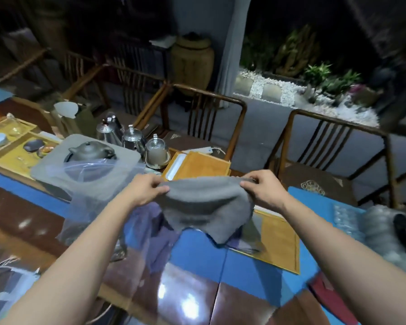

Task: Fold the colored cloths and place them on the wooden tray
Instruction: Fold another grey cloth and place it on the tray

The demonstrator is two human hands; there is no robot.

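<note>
Hiding wooden tray (280,240) (partly): grey cloth (206,205)

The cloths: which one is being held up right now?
The grey cloth. Both hands, left and right, pinch its top edge so it hangs in the air. The purple cloth lies crumpled on the table below it, untouched.

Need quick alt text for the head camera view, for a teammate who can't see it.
Both hands, left hand and right hand, hold a grey cloth stretched by its top edge above a wooden tray on the blue-covered table. A teapot sits at the left.
</note>
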